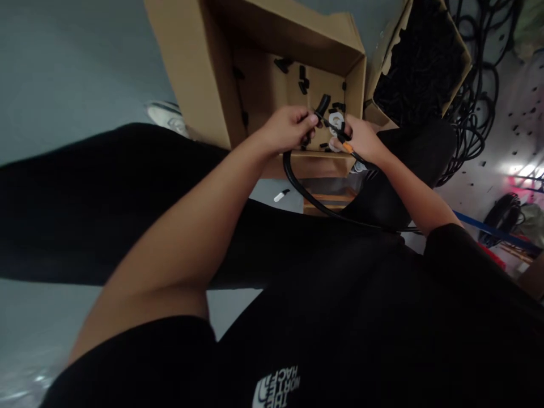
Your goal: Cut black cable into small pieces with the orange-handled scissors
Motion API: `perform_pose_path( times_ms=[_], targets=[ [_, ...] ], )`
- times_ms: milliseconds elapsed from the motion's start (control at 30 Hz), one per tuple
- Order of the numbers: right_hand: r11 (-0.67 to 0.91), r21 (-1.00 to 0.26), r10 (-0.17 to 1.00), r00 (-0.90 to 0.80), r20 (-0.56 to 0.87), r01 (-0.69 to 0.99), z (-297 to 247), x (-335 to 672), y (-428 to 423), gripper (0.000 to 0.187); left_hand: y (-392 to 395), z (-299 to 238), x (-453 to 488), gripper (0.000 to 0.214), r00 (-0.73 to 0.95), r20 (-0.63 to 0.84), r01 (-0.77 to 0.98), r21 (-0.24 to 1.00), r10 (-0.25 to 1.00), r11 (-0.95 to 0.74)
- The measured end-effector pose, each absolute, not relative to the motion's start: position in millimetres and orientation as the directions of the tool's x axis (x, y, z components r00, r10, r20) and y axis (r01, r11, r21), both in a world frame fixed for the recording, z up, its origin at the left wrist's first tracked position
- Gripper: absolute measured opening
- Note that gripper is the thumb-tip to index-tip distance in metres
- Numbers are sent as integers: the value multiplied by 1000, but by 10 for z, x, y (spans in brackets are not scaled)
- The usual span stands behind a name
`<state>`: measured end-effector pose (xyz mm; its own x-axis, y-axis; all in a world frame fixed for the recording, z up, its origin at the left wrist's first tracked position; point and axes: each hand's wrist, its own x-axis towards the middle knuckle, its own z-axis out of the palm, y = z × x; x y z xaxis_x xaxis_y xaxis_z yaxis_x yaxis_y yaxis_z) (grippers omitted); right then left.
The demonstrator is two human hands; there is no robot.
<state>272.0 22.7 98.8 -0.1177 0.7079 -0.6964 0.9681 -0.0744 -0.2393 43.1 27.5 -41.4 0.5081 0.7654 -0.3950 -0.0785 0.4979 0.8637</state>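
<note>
In the head view, the left hand [292, 129], near one o'clock, pinches a black hose [314, 200] that loops down toward four o'clock. At two o'clock the right hand [361, 139] grips an orange-marked tool [347, 147], its narrow end reaching the left fingertips. Both hands are over an open cardboard box [293, 25] at twelve to one o'clock, with short black pieces [303, 72] inside. A second box [380, 115] toward two o'clock brims with black pieces.
</note>
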Motion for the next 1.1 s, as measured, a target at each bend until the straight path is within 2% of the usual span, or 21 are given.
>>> perform_pose_path(
  times_ms=[100,200,300,467,567,667,733,833,933,1033,1100],
  targets=[
    [-49,-326,700,-200,-685,944,1153,2795,75,40,99,-102,344,51,526,-309,-76,911,792,406],
    [-4,-451,666,-334,-667,893,1252,2808,-23,46,-48,202,204,70,675,-210,-58,940,707,336],
    [33,-497,655,-394,-644,867,1285,2762,-25,45,-68,332,46,77,771,-226,-100,880,595,464],
    [164,-492,669,-463,-582,855,1258,2686,24,38,7,302,-118,71,853,-304,-151,634,424,758],
    [271,-523,646,-556,-523,808,1249,2645,37,38,2,310,-136,66,898,-292,-121,555,329,823],
    [364,-568,598,-653,-466,738,1280,2587,61,39,-19,332,-128,64,912,-291,-104,518,290,849],
    [376,-561,575,-660,-483,738,1308,2561,77,44,-22,325,-121,64,906,-309,-102,503,289,858],
    [316,-477,599,-562,-570,820,1305,2594,81,51,-22,271,-98,66,858,-388,-113,497,337,860],
    [255,-450,637,-499,-587,856,1219,2693,58,49,-50,188,-42,73,762,-504,-110,519,408,848],
    [145,-455,647,-432,-628,878,1121,2730,33,48,-114,117,53,76,641,-594,-109,557,486,823],
    [41,-417,645,-343,-683,908,1091,2672,28,51,-155,92,127,70,531,-639,-117,595,556,795]
  ],
)
